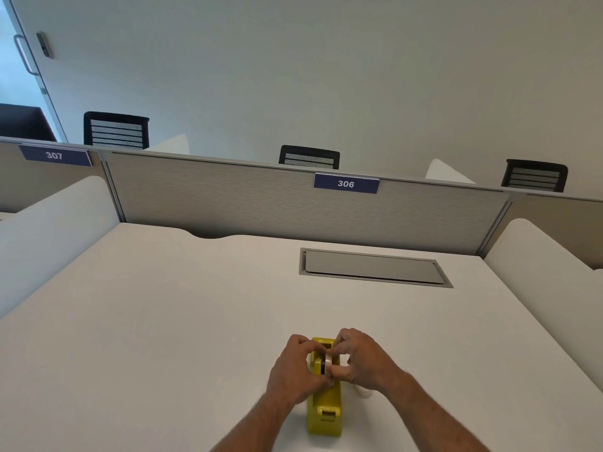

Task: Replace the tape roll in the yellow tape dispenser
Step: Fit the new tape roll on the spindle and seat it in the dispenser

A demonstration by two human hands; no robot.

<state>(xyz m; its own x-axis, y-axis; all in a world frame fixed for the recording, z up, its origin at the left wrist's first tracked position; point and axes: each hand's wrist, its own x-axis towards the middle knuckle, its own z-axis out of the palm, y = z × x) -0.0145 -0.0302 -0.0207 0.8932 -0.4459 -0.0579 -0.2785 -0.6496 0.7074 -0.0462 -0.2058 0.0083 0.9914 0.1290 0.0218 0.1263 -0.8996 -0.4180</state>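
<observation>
A yellow tape dispenser point(324, 409) stands on the white desk point(163, 337) near its front edge, cutter end toward me. A tape roll point(327, 365) with a dark core sits upright in the dispenser's cradle. My left hand point(293, 370) presses against the roll and dispenser from the left. My right hand point(362, 360) pinches the roll from the right. Part of another pale tape roll point(363, 391) shows on the desk under my right wrist, mostly hidden.
A grey cable hatch point(372, 267) is set flush in the desk at the back right. A grey partition point(261, 197) with a label reading 306 closes the far side; white side dividers stand left and right. Black chairs stand beyond it.
</observation>
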